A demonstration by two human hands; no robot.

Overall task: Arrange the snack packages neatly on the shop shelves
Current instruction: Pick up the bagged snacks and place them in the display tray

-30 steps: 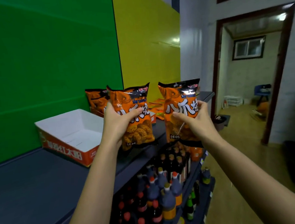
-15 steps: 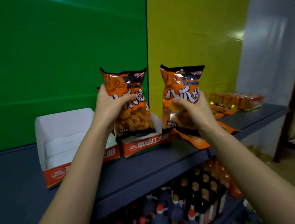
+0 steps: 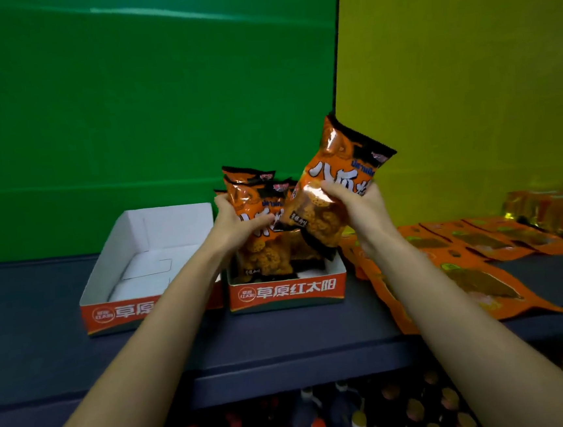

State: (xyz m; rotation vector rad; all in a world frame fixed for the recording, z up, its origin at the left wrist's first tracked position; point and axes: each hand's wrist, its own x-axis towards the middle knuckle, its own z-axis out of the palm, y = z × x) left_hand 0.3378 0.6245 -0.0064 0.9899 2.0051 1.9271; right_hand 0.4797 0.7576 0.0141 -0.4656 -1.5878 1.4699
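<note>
My left hand [image 3: 240, 222] grips an orange snack bag [image 3: 264, 249] whose lower end stands inside the right-hand orange display box [image 3: 287, 291] on the dark shelf [image 3: 284, 335]. More orange bags [image 3: 248, 177] stand upright behind it in the same box. My right hand [image 3: 354, 203] holds a second orange snack bag [image 3: 335, 178] tilted to the left, above the box's right side and overlapping the first bag.
An empty white-lined display box [image 3: 148, 262] sits left of the filled one. Flat orange pouches [image 3: 475, 268] lie spread over the shelf to the right, with gold-wrapped packs [image 3: 555, 206] beyond. Bottles [image 3: 329, 420] fill the shelf below. Green and yellow walls stand behind.
Both hands have moved down and forward with their bags. The left bag now stands in the right-hand box, and the right bag has tilted left over it. The view has swung left.
</note>
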